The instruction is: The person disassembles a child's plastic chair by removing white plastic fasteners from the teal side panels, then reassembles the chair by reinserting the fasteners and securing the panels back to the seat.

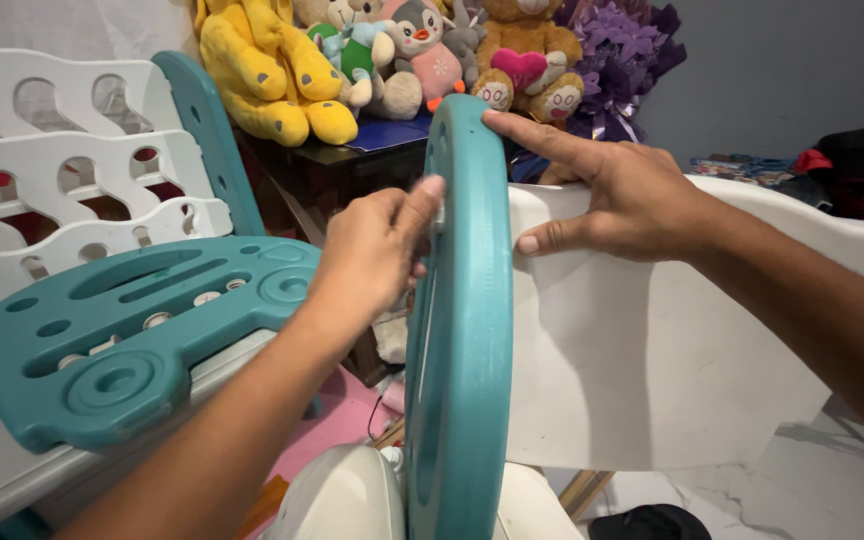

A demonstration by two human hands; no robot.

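Where the teal plastic panel (460, 330) runs down out of view, its lower end is cut off, so how it is fixed below cannot be told. It stands upright on edge, smooth and rounded along the rim, between the person's two hands. The left hand (372, 250) is curled against the panel's near face, thumb pressed to something small and pale there (too small to make out). The right hand (622, 200) lies spread, forefinger stretched over the panel's top curve, thumb and palm flat on the white plastic sheet (652, 360) that meets the panel's far side. To the left lies a second teal piece (132, 340), flat, moulded with slots and round bosses, in front of a white cut-out plastic fence (82, 190). Behind, soft plush toys (392, 60) crowd a dark table (322, 170), partly hidden by the panel.
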